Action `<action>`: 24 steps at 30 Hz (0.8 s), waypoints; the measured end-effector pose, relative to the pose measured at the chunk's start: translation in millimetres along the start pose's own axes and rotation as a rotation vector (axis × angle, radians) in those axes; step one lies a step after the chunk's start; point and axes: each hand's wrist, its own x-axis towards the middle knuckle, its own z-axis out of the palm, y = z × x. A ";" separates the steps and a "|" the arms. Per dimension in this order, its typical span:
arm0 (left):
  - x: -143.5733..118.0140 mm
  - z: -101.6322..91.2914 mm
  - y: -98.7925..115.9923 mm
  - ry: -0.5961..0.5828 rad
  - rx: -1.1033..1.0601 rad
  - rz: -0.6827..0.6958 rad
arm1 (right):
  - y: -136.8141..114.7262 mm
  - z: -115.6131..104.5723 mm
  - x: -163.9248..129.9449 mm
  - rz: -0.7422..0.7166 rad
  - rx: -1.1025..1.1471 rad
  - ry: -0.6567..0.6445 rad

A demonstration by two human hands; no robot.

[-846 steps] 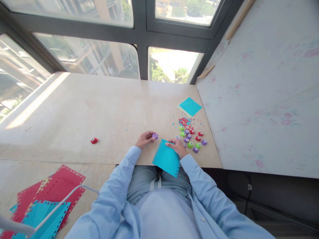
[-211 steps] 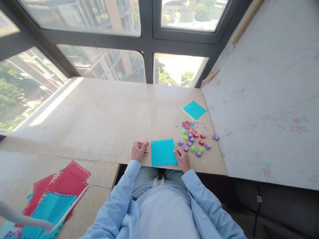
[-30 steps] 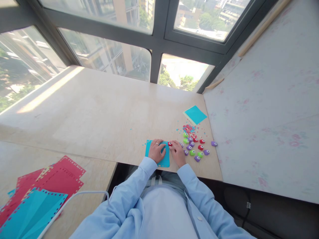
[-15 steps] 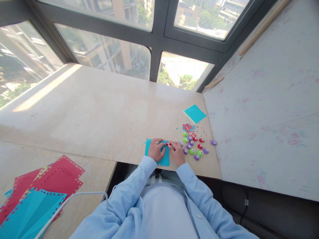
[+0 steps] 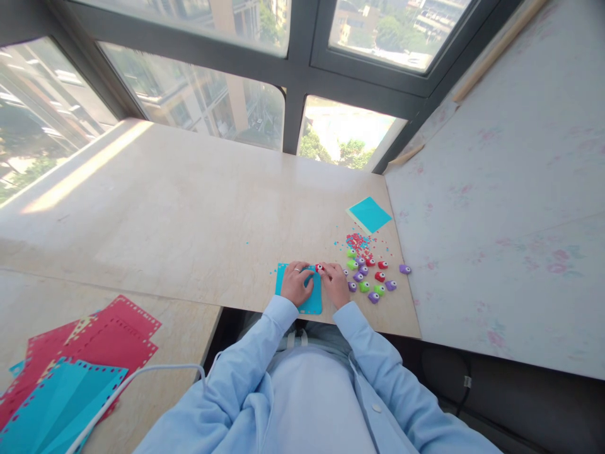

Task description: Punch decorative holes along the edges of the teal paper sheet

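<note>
1. Left hand lies flat, fingers spread, pinning the teal sheet right at the desk's near edge.
2. Right hand is pinched round a red punch sitting on the sheet's far right corner.
3. Just right of that hand there's a cluster of punches plus confetti, so it's crowded there.
4. A teal pad lies further back near the wall.
5. Loads of bare desk to the left and behind; punched sheets lie well apart, far left.
</note>
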 end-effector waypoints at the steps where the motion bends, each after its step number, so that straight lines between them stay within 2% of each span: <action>1: 0.1 0.1 -0.1 0.000 -0.002 0.001 | 0.5 -0.5 -0.6 -0.003 0.003 -0.008; 24: 1.0 0.8 -0.5 0.005 -0.005 -0.022 | 7.9 -6.6 -10.4 0.000 0.059 -0.031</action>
